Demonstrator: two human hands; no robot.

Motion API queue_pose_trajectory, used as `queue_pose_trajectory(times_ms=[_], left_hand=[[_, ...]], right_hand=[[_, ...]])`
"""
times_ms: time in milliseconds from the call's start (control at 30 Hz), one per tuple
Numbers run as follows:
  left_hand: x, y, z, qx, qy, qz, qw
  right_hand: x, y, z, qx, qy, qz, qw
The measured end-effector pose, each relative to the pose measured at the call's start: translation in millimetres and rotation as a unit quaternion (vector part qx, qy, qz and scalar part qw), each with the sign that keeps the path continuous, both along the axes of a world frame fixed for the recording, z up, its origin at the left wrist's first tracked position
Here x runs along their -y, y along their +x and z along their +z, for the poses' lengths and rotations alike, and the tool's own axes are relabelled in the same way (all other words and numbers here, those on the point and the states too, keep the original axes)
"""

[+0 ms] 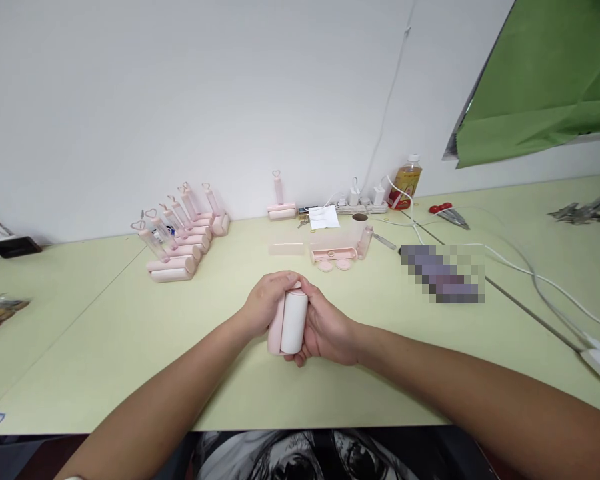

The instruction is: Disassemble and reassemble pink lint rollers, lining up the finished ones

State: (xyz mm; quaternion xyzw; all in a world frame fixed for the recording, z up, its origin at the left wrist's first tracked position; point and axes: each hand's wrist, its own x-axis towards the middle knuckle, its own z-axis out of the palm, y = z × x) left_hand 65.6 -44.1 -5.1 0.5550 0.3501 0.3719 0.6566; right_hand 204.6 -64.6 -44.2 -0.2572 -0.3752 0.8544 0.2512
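Observation:
A lint roller head (293,323), with a white roll set in a pink case, stands upright between my two hands above the near part of the table. My left hand (266,301) wraps its upper left side, thumb over the top end. My right hand (329,328) closes round the right side, its fingers curling under the bottom. Just beyond lie a pink open case (334,255), two round pink end caps (325,266), a clear pink cover (286,249) and a translucent pink handle (365,241).
Several assembled pink lint rollers (173,268) stand in a row at the left. Another lint roller (282,211) is by the wall. A power strip (370,209), drink bottle (406,183), red-handled tool (449,215), white cables and a blurred-out object (443,275) occupy the right.

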Motion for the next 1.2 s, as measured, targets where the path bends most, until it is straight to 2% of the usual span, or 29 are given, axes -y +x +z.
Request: queue_pose_trajectory(times_ms=[633,1200], left_hand=[[0.6,0.8,0.5,-0.022,-0.005,0.022,1.000],[0.7,2.1,2.9,-0.023,-0.002,0.025,0.999]], right_hand=[[1.9,-0.3,3.0,0.016,0.004,-0.005,1.000],[1.1,0.0,-1.6,0.003,0.017,-0.001,1.000]])
